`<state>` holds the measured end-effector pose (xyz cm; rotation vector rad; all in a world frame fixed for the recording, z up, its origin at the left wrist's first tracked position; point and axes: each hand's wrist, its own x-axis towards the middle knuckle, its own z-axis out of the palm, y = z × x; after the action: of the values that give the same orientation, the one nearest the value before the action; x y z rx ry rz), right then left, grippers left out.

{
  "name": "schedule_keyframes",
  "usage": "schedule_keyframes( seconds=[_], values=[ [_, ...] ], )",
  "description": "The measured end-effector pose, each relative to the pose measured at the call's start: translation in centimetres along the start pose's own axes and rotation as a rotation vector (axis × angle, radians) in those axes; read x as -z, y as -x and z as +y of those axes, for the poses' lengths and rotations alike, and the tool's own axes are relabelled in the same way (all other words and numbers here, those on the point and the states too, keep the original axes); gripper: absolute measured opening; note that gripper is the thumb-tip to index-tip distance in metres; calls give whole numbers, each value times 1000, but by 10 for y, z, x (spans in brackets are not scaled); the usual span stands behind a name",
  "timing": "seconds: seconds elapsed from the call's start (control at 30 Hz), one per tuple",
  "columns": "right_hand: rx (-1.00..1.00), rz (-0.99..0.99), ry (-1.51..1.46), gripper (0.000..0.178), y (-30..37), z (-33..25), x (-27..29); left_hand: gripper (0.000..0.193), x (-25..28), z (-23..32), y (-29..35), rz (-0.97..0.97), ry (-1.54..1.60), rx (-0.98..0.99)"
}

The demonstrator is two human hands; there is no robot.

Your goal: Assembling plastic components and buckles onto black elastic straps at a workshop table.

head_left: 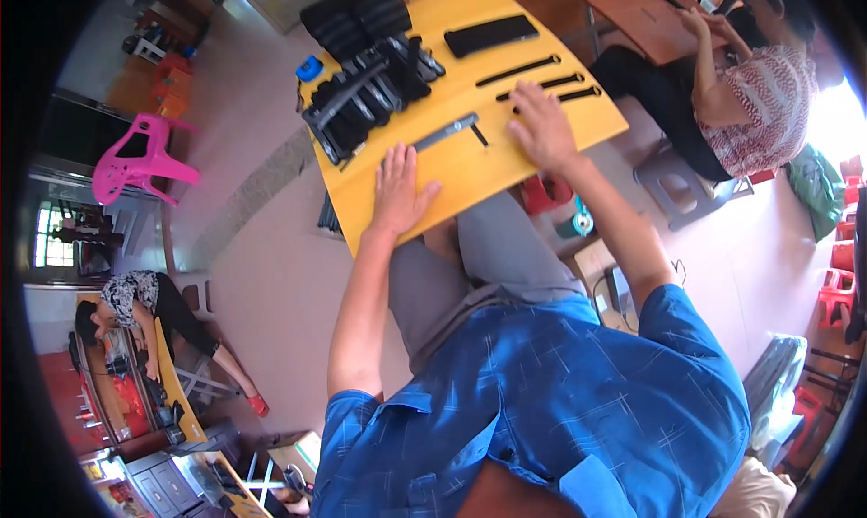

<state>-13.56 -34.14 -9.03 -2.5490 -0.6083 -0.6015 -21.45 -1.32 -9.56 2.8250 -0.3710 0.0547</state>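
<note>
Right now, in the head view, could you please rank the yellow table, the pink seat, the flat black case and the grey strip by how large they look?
1. Yellow table
2. Pink seat
3. Flat black case
4. Grey strip
The seat stands farther off, so its real size is unsure.

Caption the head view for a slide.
Left hand and right hand at a yellow table, gray strip between them, black straps near the right.
</note>
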Motion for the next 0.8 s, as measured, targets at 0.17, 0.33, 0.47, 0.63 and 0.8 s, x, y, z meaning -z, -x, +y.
schedule_keyframes(
  seconds=[0.17,0.33,0.47,0.63,0.8],
  values=[
    [-60,75,57,50,12,30,12,83,11,15,15,226,121,-52],
    [-74,-59,49,48,31,19,26,75,30,52,60,215,258,-154],
    [-15,-126,86,55,59,-19,54,72,26,80,97,171,348,-190],
    [22,-179,92,53,74,-24,56,69,20,109,126,202,491,-148],
    [181,-37,85,35,71,-12,53,100,62,91,154,544,1421,336]
  ],
)
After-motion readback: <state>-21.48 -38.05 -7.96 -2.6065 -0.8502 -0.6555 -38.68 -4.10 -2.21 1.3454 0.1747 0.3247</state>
